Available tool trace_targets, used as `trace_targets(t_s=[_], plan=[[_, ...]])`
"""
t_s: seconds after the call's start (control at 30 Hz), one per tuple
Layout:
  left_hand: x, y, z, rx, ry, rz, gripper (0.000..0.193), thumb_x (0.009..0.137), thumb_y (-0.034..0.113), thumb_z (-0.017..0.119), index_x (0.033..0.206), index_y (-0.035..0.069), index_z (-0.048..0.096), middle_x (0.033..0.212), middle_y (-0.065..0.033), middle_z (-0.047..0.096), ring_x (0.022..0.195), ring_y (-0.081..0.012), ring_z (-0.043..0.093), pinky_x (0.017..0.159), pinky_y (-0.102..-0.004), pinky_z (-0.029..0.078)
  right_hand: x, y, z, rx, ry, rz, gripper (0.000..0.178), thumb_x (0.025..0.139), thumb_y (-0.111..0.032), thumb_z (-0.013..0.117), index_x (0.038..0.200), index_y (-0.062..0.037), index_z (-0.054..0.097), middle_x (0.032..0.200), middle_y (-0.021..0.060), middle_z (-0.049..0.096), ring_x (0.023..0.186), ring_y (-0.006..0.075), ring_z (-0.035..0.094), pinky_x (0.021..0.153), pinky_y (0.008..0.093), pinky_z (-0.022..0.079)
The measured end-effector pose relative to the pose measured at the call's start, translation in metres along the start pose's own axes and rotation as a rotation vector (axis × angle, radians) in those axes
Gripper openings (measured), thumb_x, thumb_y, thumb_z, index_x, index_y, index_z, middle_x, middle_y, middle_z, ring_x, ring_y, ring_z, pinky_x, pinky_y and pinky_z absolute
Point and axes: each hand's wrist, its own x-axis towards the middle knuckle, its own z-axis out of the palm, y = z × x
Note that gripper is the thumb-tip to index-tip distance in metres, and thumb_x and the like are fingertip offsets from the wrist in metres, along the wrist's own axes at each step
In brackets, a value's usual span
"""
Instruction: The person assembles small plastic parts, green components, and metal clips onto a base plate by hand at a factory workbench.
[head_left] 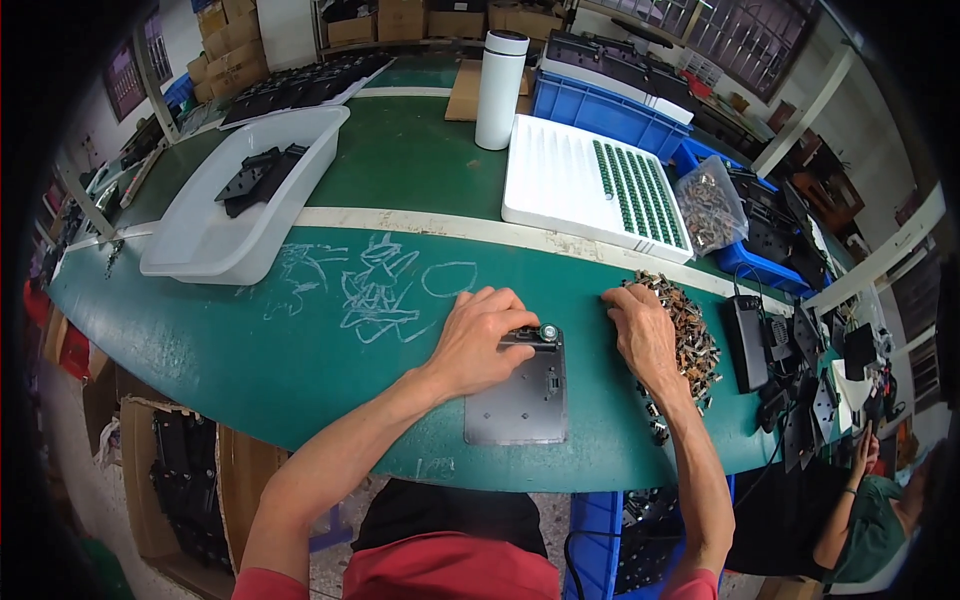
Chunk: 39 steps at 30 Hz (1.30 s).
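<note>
A dark grey flat plate (515, 405) lies on the green tabletop in front of me. My left hand (480, 340) grips its far edge, thumb on the near side and fingers over the top. Beside those fingertips sits a small round green-and-silver piece (548, 333) at the plate's far end. My right hand (643, 335) is at the left side of a pile of small metal parts (690, 335), silver and brownish. Its fingers are curled together, and whatever they may hold is hidden.
A white tray (555, 185) with rows of small green pieces stands beyond the pile, next to a white bottle (500, 90). At left is a translucent bin (215, 235) with black parts. A black power box (745, 343) lies at right; a co-worker (870, 520) sits there.
</note>
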Motion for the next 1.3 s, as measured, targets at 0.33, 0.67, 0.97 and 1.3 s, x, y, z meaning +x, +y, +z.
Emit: trace_targets(t_s=[0.33,0.67,0.97,1.3], plan=[[0.0,0.0,0.002,0.025,0.036,0.032,0.028,0.07,0.011,0.075,0.098,0.006,0.072,0.09,-0.0033,0.059,0.088,-0.0214,0.054,0.079,-0.0363,0.037,-0.006,-0.011,-0.022,0.176,-0.064,0.087,0.015,0.085,0.002,0.059,0.096,0.0015,0.068,0.085,0.0153,0.064,0.078,0.0311,0.064,0.07,0.04,0.051],[0.001,0.001,0.0,0.002,-0.003,0.007,0.028,0.072,0.012,0.073,0.099,0.005,0.071,0.093,-0.0048,0.059,0.09,-0.0234,0.053,0.082,-0.0391,0.036,-0.029,-0.045,-0.017,1.12,-0.354,0.632,0.019,0.093,-0.005,0.059,0.108,0.005,0.065,0.093,0.0089,0.068,0.082,0.0152,0.068,0.076,0.0251,0.057],[0.0,-0.001,0.001,-0.003,0.019,0.019,0.027,0.071,0.012,0.072,0.098,0.005,0.071,0.092,-0.0049,0.059,0.089,-0.0235,0.053,0.081,-0.0393,0.036,-0.037,-0.049,-0.018,1.291,-0.377,0.628,0.024,0.085,0.004,0.066,0.109,0.0046,0.065,0.096,0.0104,0.068,0.086,0.017,0.069,0.08,0.0258,0.057],[0.0,-0.001,0.001,-0.005,0.005,0.008,0.028,0.071,0.011,0.072,0.099,0.005,0.071,0.092,-0.005,0.059,0.09,-0.0238,0.053,0.081,-0.0398,0.036,-0.039,-0.059,-0.021,1.228,-0.334,0.595,0.024,0.085,0.006,0.066,0.109,0.0046,0.066,0.091,0.0092,0.068,0.084,0.0143,0.067,0.081,0.0253,0.056]])
